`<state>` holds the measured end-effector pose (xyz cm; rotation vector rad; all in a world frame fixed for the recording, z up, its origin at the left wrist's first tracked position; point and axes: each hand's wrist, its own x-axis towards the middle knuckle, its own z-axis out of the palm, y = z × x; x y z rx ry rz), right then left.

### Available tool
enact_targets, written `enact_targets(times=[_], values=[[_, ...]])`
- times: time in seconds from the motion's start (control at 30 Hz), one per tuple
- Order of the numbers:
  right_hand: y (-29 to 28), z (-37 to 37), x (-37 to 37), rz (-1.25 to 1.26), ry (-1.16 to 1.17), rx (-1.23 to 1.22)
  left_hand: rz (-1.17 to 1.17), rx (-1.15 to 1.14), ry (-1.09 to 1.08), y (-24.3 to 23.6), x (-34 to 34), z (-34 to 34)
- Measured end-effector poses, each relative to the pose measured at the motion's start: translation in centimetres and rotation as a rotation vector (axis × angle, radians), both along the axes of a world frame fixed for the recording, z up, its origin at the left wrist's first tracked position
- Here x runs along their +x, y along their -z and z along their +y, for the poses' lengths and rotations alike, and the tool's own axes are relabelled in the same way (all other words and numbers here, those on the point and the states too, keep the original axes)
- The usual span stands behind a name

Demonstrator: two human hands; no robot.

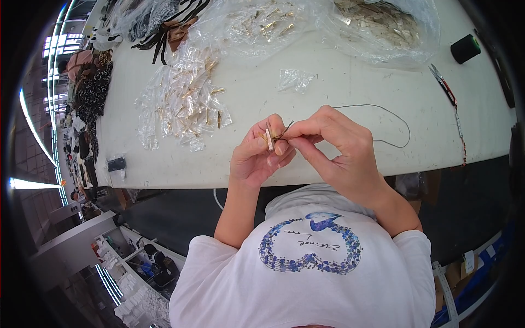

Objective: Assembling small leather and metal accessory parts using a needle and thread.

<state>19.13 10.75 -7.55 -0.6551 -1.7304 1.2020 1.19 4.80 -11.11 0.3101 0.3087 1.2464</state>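
Observation:
My left hand [258,156] is closed on a small pale piece with gold-coloured metal [269,140], held upright between thumb and fingers just above the table's near edge. Beside it, the thumb and forefinger of my right hand [342,143] pinch a dark thread [289,127] close to the piece. The fingertips of both hands almost meet. From behind my right hand a long dark thread loop [407,129] curves out over the tabletop. Whether a needle sits in the pinch is too small to tell.
Left of my hands lies a heap of small clear bags with gold-coloured pieces [188,98]. Larger plastic bags [383,27] lie along the far side. Red-handled scissors [443,85] with a twisted cord and a black thread spool [465,49] are at the right. A flat plastic bag [295,80] lies mid-table.

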Motion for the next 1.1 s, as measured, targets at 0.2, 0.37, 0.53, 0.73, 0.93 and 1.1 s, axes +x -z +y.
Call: enact_targets(times=[0.2, 0.37, 0.53, 0.73, 0.93, 1.1], values=[[0.0, 0.1, 0.0, 0.113, -0.071, -0.201, 0.111, -0.019, -0.030, -0.2, 0.1, 0.0], [0.0, 0.8, 0.3, 0.227, -0.210, -0.625, 0.308, -0.023, -0.028, -0.9, -0.3, -0.3], [0.9, 2.4, 0.8, 0.282, -0.407, -0.897, 0.522, -0.075, -0.010, -1.4, -0.6, -0.7], [1.6, 3.1, 0.8, 0.361, -0.371, -1.011, 0.447, -0.071, -0.022, -0.7, -0.9, -1.0], [1.9, 4.6, 3.5, 0.374, -0.177, -0.970, 0.151, -0.015, -0.129, 0.6, -2.7, -1.8], [3.1, 7.0, 11.4, 0.542, 0.062, -0.717, 0.035, -0.069, -0.234, 0.7, -4.5, -2.6]])
